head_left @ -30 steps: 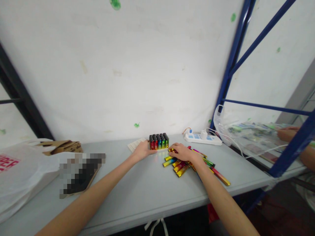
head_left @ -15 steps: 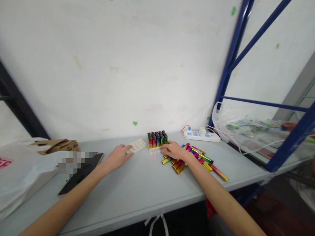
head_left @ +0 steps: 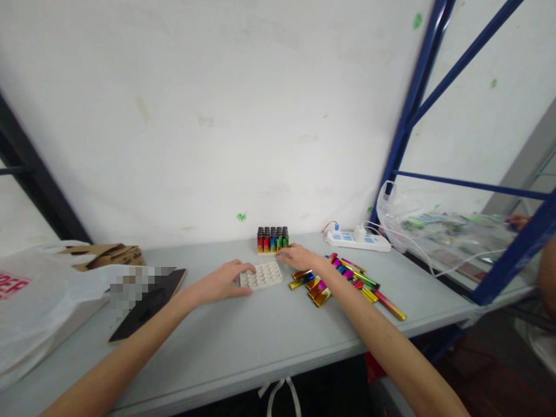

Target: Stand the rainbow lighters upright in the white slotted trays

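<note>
My left hand (head_left: 228,281) grips the left end of a white tray (head_left: 266,274) with rows of round holes, thumb along the near side and fingers at the far side. Just behind the tray stands a block of upright, colourful lighter-like cylinders (head_left: 273,239) with black tops. My right hand (head_left: 299,258) has its fingers stretched out to the block's near right corner, by the tray's far right edge. I see nothing held in it. Beneath and beside the right forearm lies a loose pile of shiny, multicoloured flat pieces (head_left: 319,289).
A white power strip (head_left: 358,240) with plugs and cables is at the back right. On the left are a white plastic bag (head_left: 39,313), folded cardboard (head_left: 106,256) and a dark flat object (head_left: 150,304), partly pixelated. A blue metal frame (head_left: 399,127) rises on the right.
My left hand has slid the white tray right, in front of the cylinders. The block has shifted slightly back and left. My right hand has moved off the pile toward the block.
</note>
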Demonstrator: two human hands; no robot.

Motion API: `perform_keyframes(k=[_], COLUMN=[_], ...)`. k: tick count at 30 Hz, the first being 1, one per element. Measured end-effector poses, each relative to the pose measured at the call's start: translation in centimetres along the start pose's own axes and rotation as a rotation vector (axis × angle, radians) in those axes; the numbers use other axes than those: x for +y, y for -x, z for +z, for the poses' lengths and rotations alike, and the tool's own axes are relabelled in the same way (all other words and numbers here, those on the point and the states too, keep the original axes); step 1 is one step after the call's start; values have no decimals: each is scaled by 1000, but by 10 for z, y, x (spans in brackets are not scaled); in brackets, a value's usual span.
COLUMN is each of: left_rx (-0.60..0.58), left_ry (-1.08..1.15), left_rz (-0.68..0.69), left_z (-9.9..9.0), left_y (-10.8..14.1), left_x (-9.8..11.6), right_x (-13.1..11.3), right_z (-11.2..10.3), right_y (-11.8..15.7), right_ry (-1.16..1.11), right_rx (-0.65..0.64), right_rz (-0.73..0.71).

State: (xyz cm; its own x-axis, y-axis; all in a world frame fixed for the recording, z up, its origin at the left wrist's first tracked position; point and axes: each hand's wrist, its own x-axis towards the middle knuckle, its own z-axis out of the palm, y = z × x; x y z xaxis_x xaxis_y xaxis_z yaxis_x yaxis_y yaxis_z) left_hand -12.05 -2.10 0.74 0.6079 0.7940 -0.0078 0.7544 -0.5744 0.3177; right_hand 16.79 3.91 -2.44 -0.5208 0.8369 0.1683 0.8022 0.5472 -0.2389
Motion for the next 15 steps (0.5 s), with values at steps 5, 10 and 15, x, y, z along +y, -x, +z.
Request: perform_keyframes(k=[5, 10, 15], left_rx=[12, 86, 129], left_ry=[23, 30, 34], left_rz=[-44, -24, 34], left_z=[-4, 8, 13], left_y=[-14, -12, -1], left_x=[-9, -20, -16], right_x=[18, 23, 29], right_z=[-24, -33, -37], right_y=[18, 34, 41], right_ry=[22, 62, 3], right_rx=[-11, -98, -43], right_rz=[107, 192, 98])
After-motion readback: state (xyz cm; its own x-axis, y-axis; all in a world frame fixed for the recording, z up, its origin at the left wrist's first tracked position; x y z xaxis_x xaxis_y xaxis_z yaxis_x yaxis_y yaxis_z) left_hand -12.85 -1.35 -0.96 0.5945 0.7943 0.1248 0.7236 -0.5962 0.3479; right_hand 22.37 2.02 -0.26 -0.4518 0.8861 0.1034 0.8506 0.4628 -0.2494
